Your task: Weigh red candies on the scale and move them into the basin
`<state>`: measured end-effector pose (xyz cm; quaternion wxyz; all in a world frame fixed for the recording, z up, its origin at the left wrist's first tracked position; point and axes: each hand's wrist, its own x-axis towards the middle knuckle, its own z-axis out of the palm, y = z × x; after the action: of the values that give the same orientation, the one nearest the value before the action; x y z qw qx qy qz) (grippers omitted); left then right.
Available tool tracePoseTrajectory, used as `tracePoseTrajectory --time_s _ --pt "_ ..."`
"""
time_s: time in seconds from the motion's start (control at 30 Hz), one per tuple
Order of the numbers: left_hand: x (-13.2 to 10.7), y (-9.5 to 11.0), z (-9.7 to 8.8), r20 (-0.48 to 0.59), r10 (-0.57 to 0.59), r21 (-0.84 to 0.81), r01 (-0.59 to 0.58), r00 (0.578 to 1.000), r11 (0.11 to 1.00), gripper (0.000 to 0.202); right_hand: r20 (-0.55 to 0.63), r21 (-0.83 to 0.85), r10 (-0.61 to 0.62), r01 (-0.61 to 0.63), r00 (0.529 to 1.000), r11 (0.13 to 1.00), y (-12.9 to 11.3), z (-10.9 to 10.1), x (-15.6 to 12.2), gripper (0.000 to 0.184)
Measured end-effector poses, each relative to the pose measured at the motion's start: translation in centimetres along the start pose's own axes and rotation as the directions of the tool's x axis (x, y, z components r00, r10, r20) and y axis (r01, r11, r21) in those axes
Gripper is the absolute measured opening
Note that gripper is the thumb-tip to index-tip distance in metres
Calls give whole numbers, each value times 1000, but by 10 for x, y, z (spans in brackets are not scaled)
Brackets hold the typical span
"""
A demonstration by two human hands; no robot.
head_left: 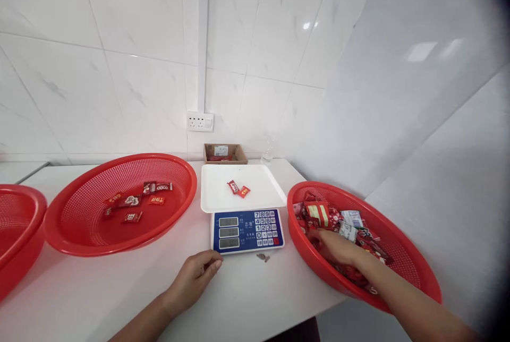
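My left hand [195,277] rests on the white table by the near left corner of the digital scale [249,230], its fingers curled together and nothing visible in them. Two small red candy packets [238,189] lie on the scale's white tray [223,201]. On the right, my right hand [332,245] reaches into a red plastic basket [414,275] among many wrapped snacks [319,213], mostly red, some white and green. Its fingertips are hidden among the packets, so whether they grip one cannot be seen.
At left, another red basket [75,244] holds several small wrapped candies [131,201]. A third red basket [34,196] is cut off at the left edge. Behind the scale stand a cardboard box [239,155] and a clear plastic container [268,156]. Small scraps [263,257] lie before the scale.
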<state>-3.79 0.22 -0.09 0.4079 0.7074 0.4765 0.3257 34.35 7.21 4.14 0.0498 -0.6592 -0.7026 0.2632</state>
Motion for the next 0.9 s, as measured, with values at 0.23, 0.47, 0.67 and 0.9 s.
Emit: tracePoseTrajectory --time_s 0.23,0.47,0.67,0.9 --pt "0 0 0 12 6 13 -6 1000 1000 31 -95 34 18 -15 995 999 7 -42 -5 41" --pt "1 0 1 11 -15 0 15 1000 1000 30 -256 91 55 -33 965 995 3 -55 -6 42" --pt "0 2 3 -7 2 -12 -2 1000 1000 26 -389 84 -83 125 918 989 -58 -64 11 42" --pt "0 -1 1 -34 19 -9 -19 999 1000 25 -201 -124 -295 274 934 954 -132 -35 53 35"
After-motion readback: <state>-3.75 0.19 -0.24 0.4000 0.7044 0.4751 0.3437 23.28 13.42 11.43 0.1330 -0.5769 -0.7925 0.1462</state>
